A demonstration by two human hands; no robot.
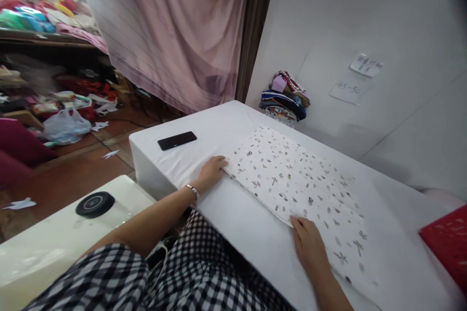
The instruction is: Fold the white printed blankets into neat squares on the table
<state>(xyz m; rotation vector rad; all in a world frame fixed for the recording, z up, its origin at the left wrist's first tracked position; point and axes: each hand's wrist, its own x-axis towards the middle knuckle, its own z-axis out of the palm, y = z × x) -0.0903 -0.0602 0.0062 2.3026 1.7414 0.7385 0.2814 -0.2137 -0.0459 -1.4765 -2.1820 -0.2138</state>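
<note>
Diffuse, even light of moderate brightness falls strongest on the white cloth-covered table (219,126), where the far right margin of the white fabric with small dark printed motifs (292,170) nearly washes out. Glare patches the glossy cream work surface (44,252); soft grey shadow lies low on the plain whitish wall (328,19). Multicoloured cloth heap (40,17) at upper left reads blurred; wide-angle stretching toward edges, upper right corner blacked out.

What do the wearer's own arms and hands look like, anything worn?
Left hand and right hand are both ungloved. The left wrist wears a narrow, silver-coloured bracelet; none shows on the right. A black-and-white checked fabric sleeve leaves the left forearm bare; the right sleeve is out of view.
</note>
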